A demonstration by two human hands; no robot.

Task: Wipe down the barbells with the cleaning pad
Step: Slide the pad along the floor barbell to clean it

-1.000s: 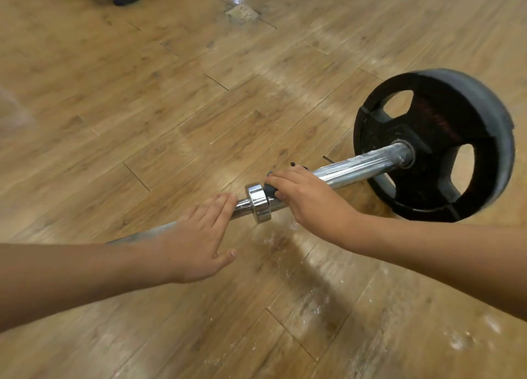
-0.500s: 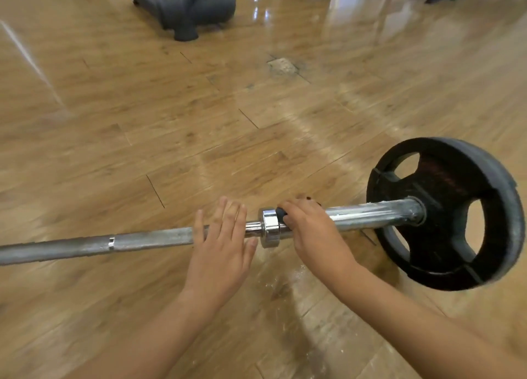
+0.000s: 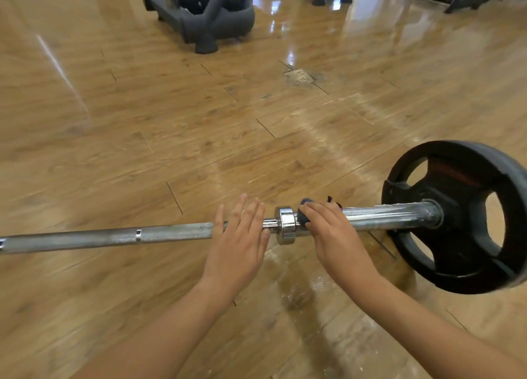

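The right hand [image 3: 333, 233] curls its fingers over a dark cleaning pad [image 3: 304, 217] and holds it against the chrome sleeve [image 3: 385, 214] of the barbell [image 3: 114, 236], just right of the collar [image 3: 286, 225]. The left hand [image 3: 238, 236] lies flat, fingers straight, on the shaft just left of that collar. The bar's long axis runs left to right along the wooden floor [image 3: 199, 122], so the bare sleeve extends rightward from the grip to the black weight plate [image 3: 456, 276], on the right hand's side. No container is in view.
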